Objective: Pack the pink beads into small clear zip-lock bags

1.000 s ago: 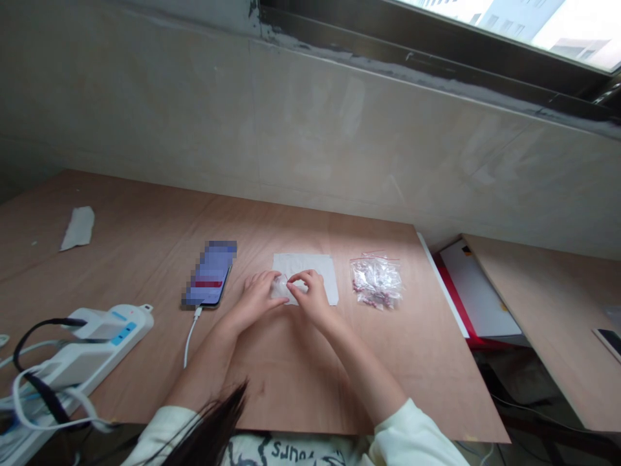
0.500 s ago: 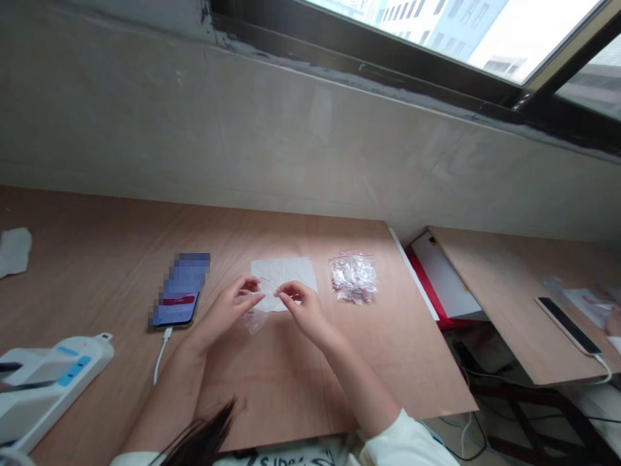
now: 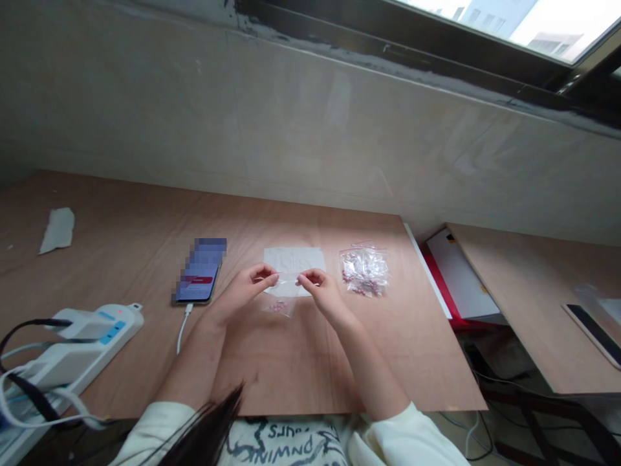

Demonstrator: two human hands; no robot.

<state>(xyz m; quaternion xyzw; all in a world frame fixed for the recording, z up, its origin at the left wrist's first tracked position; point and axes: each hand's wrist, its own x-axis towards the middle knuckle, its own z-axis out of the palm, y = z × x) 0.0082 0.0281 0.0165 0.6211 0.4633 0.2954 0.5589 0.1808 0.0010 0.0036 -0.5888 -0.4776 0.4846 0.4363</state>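
Between my hands hangs a small clear zip bag [image 3: 278,306] with several tiny pink pieces in its lower part. My left hand [image 3: 252,285] pinches the bag's upper left edge between thumb and fingers. At the upper right edge, my right hand [image 3: 319,288] holds it in the same kind of pinch. Behind and partly under the bag lies a white sheet of paper [image 3: 294,257] on the desk. To the right of the paper is a pile of clear bags [image 3: 365,270] with red seal lines and small pink-red pieces inside.
A phone [image 3: 201,272] on a white charging cable [image 3: 182,330] lies to the left. Nearer the left edge sits a white power strip [image 3: 104,336] with plugs and cords. A paper scrap [image 3: 57,230] is at far left. Across a gap stands another desk [image 3: 538,278] with a phone [image 3: 592,333].
The bag was bunched between my fingers; now it is stretched out flat, with its pink pieces showing. My hands have moved apart. The camera view swung right and then partly back.
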